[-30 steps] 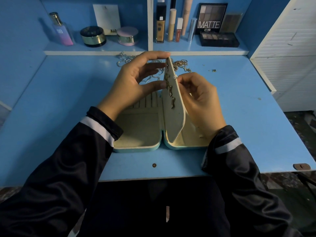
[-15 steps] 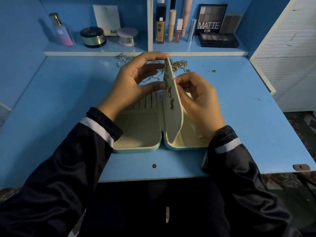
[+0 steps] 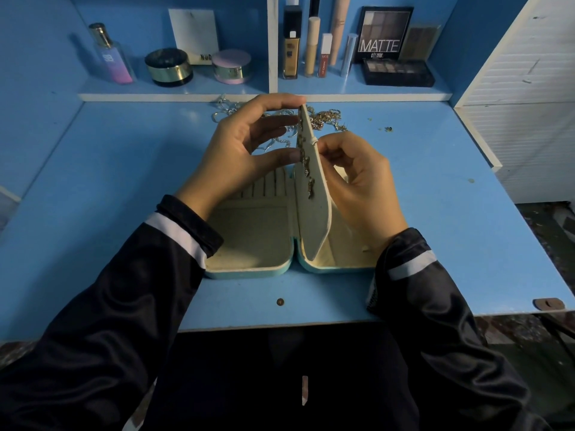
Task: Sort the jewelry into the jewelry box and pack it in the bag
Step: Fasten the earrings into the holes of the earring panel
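A teal jewelry box (image 3: pixel 249 270) with cream lining lies open on the blue desk. Its cream middle flap (image 3: pixel 314 219) stands upright, with several small gold earrings (image 3: pixel 306 169) pinned down its left face. My left hand (image 3: pixel 236 150) holds the flap, index fingertip at its top edge and thumb against its left face. My right hand (image 3: pixel 357 181) is behind the flap, fingers curled and pinching at its edge near the small strap. Loose gold and silver chains (image 3: pixel 323 118) lie in a heap on the desk beyond the hands. No bag is in view.
A raised shelf at the back holds a perfume bottle (image 3: pixel 112 54), round jars (image 3: pixel 169 68), makeup tubes (image 3: pixel 312 46) and eyeshadow palettes (image 3: pixel 396 71). A white cabinet (image 3: pixel 529 104) stands at the right. Small earring bits (image 3: pixel 387 129) lie on the desk at the back right.
The flap has stayed upright. My right fingers have shifted slightly at its back edge; my left hand has hardly moved.
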The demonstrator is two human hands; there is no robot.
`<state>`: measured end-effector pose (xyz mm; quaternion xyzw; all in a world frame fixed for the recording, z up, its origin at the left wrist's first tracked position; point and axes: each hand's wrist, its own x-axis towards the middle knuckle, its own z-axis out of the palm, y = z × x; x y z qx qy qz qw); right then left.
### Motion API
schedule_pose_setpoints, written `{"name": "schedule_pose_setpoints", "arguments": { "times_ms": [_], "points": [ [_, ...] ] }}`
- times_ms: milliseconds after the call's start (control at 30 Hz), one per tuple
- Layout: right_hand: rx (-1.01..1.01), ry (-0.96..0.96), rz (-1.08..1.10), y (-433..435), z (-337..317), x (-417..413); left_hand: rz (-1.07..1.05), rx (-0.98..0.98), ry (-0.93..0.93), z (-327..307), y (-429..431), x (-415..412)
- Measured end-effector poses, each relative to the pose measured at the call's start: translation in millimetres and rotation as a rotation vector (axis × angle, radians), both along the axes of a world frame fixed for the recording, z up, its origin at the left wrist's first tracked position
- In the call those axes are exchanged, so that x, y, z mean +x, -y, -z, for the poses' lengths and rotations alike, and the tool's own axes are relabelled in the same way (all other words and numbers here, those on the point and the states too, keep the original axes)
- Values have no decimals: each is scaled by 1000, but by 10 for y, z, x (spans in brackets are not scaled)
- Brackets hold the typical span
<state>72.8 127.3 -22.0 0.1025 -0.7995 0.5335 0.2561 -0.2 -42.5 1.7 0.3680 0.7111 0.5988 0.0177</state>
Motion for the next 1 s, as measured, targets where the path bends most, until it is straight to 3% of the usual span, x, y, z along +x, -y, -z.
{"name": "schedule_pose_setpoints", "arguments": {
  "times_ms": [267,1000],
  "points": [
    [-62,18,-10,-6,-5,19,-5,5,10,4,8,-2],
    [2,-58,25,2,4,21,-17,-19,-28,9,12,15]
  ]
}}
